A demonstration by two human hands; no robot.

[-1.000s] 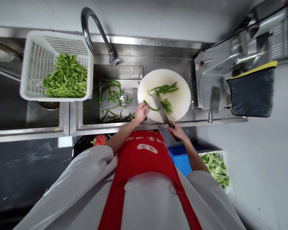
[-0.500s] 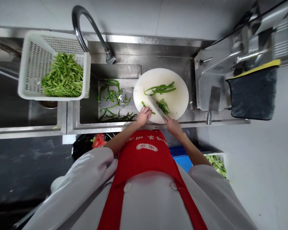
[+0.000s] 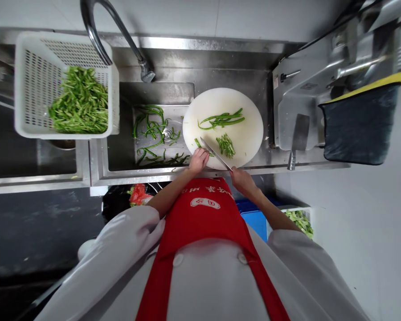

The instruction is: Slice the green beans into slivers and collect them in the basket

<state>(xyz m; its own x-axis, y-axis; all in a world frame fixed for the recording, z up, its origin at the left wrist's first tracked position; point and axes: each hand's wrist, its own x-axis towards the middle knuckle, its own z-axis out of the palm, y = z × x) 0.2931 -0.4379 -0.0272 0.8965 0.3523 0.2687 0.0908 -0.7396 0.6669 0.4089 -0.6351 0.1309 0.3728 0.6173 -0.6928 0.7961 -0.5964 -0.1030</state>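
A round white cutting board (image 3: 250, 133) rests across the right side of the sink. My right hand (image 3: 243, 182) grips the handle of a kitchen knife (image 3: 217, 154), whose blade points up and left over the board. Near its lower left edge, my left hand (image 3: 199, 160) has its fingers closed on a green pepper (image 3: 198, 142), beside the blade; most of that piece is hidden. Cut green strips (image 3: 226, 146) lie in a small heap right of the blade. Several long whole green peppers (image 3: 222, 119) lie farther back on the board.
More green peppers (image 3: 153, 127) lie in the sink basin (image 3: 120, 151). A white basket (image 3: 63, 135) of cut strips stands at left, under the curved faucet (image 3: 120, 26). At right are a cleaver (image 3: 300, 133), a metal machine (image 3: 287, 98) and a hanging dark cloth (image 3: 359, 125).
The knife blade has swung left, away from the cut strips and closer to my left hand. The whole view has shifted slightly.
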